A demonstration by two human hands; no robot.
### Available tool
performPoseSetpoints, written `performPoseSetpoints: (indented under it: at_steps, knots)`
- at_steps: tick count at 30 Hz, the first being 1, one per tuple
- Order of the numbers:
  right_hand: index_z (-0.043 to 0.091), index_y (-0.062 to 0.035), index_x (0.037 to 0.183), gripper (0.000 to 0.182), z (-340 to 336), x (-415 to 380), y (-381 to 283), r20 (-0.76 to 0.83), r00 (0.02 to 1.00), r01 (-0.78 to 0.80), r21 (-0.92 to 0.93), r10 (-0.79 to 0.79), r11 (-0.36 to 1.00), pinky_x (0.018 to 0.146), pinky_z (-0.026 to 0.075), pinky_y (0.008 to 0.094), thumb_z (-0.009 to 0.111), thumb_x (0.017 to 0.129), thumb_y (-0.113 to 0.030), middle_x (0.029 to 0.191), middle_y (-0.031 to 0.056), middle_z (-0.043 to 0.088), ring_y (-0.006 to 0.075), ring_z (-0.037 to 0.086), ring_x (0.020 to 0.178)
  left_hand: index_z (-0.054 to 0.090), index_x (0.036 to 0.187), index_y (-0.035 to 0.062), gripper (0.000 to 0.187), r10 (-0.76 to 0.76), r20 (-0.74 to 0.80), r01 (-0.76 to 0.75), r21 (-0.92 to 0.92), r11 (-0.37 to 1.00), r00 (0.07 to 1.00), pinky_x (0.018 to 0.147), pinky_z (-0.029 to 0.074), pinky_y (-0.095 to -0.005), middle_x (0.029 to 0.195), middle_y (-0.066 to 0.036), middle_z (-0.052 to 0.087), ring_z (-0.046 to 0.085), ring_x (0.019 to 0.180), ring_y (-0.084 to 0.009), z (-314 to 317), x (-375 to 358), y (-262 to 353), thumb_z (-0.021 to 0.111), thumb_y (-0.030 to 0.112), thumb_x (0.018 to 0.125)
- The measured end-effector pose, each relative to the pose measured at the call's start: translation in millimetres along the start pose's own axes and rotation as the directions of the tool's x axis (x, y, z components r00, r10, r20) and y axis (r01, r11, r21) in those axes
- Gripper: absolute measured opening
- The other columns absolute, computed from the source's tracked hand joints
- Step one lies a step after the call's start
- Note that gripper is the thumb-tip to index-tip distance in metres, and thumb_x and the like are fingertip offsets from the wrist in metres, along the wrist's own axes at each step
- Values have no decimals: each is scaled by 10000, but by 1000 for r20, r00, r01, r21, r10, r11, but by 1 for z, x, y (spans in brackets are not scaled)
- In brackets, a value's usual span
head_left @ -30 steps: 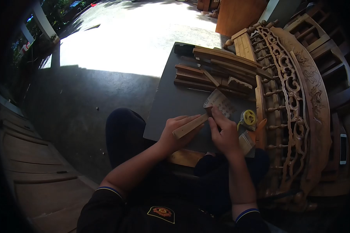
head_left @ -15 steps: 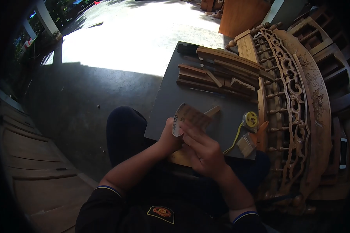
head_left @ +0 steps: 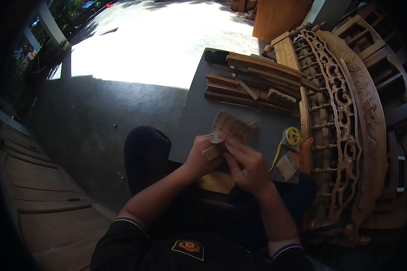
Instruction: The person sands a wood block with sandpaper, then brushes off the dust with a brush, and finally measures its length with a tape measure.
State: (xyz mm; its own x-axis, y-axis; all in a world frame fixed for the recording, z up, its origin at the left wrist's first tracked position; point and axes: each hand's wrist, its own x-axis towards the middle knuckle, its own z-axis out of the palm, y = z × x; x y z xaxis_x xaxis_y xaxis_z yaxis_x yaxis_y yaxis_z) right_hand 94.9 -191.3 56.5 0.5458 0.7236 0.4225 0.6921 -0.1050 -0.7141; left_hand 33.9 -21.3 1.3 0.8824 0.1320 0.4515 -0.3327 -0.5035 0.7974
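My left hand (head_left: 201, 158) is closed around a slim wooden strip (head_left: 211, 153), whose near end pokes out past the fingers. The strip slants away over the grey tabletop, its far end showing beyond the paper. My right hand (head_left: 248, 168) pinches a curled sheet of brown sandpaper (head_left: 236, 127) against the strip, its pale printed backing reading 120. The fingers and paper hide the strip's middle. To the right of my right hand are a yellow tape measure (head_left: 292, 137), with some tape drawn out, and a paintbrush (head_left: 286, 166).
Wooden pieces (head_left: 257, 74) lie in a pile on the far part of the grey table (head_left: 190, 122). Carved wooden furniture (head_left: 339, 104) stands close along the right, with a phone (head_left: 400, 174) beyond it. Wooden panels (head_left: 49, 198) are at the left.
Both hands have moved slightly forward. The sandpaper has shifted away and to the right along the strip, and the strip's near end now shows.
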Motion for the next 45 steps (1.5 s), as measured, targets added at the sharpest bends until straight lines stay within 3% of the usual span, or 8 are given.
performPoseSetpoints:
  at_steps: [3,15,22,26,33,37,42,45]
  knots:
    - [693,81,1246,315,-19,13,56,-163,940,-314,-75,299,946,1128,482,437,616,1005,-106,1327,271,665,384,593,1332,759,1099,-10,215,21,-121,-19,18,1000,992,684,614,-321,924,-149,781,783,795,-252,8,10,14,784,109,922]
    - [690,69,1265,330,-16,7,66,-187,937,-328,-167,296,930,1117,489,436,622,1007,-124,1346,279,650,385,600,1325,763,1050,-27,244,-193,-68,191,-33,981,979,680,594,-337,857,-161,764,775,774,-260,2,11,31,766,197,954]
    - [685,46,1293,334,-10,1,15,-38,998,50,-91,-54,995,1096,509,423,641,997,-104,1346,257,660,374,621,1305,747,1147,-16,251,-93,-48,87,-103,991,995,643,576,-344,853,-166,743,754,718,-273,0,1,6,737,81,915]
    - [676,57,1296,342,-26,6,65,-193,905,-395,-44,380,918,1091,514,422,622,1003,-112,1340,274,655,387,639,1271,728,1262,11,348,-44,-67,42,-29,999,997,669,604,-313,893,-155,766,776,792,-225,7,3,19,777,82,925]
    - [674,48,1308,356,-15,0,16,-50,995,-84,-59,81,995,1091,512,432,636,1001,-127,1319,261,680,391,653,1260,705,1287,10,377,-53,3,53,-4,999,999,686,597,-354,920,-189,754,773,798,-293,1,-2,7,749,74,918]
    - [679,48,1301,356,-28,17,56,-124,871,-480,-8,476,877,1057,528,414,641,1004,-144,1331,272,666,375,652,1261,722,1256,1,337,-81,-61,79,-42,996,995,686,601,-340,930,-195,762,778,809,-270,8,5,19,754,75,929]
    - [685,46,1290,346,-14,5,22,-47,993,-113,-55,110,992,1102,502,419,649,989,-120,1356,262,652,372,626,1293,709,1278,1,365,-8,-83,4,-50,999,997,659,580,-359,869,-185,728,760,761,-290,9,4,10,741,57,918]
    - [686,48,1285,342,-16,6,17,-19,992,-125,25,126,992,1105,498,419,656,984,-111,1353,258,655,375,626,1292,714,1242,-10,325,-28,-27,27,-39,999,999,645,570,-364,845,-170,714,747,736,-276,6,-1,5,736,53,924]
